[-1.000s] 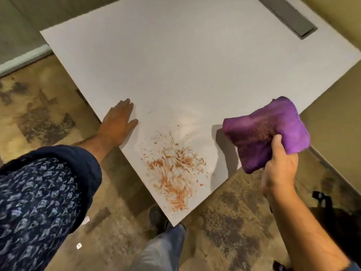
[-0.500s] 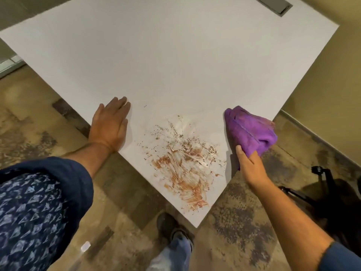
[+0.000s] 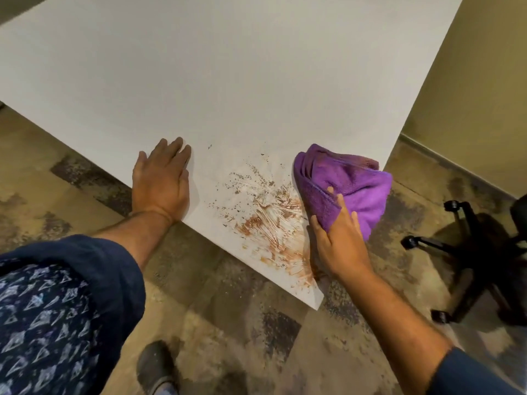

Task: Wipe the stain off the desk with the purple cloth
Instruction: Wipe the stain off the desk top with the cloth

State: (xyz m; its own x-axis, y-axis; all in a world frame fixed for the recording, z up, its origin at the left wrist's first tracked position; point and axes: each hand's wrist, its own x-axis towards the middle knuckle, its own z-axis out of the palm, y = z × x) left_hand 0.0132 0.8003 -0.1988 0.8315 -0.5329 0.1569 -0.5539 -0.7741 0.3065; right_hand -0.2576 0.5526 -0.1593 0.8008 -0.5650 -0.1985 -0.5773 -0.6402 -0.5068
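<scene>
Head view, looking down: the right hand (image 3: 339, 240) has its grip closed on the purple cloth (image 3: 346, 188), thumb and fingers pinching the cloth's lower folds, at the right of centre in the frame; the cloth is bunched and rests on the bench (image 3: 228, 81) surface at the right edge of the stain (image 3: 271, 220), touching its upper right part, with some of the cloth hanging past the bench's right edge; the heel of the right hand lies over the lower right part of the stain, close to the bench's near corner; the stain is a reddish-brown smear with streaks through it, lying near that corner at lower centre of the frame, with dark specks scattered above and to its left; the left hand (image 3: 161, 181) holds nothing, its grip apart, palm flat and fingers together on the bench near its left edge, just left of the specks and apart from the smear; a dark blue patterned sleeve (image 3: 57, 309) fills the lower left of the frame; a dark shoe (image 3: 155, 366) shows at the bottom on the mottled floor (image 3: 228, 323); the black wheeled base of a chair (image 3: 470, 252) stands at the right of the frame, well apart from the bench.
</scene>
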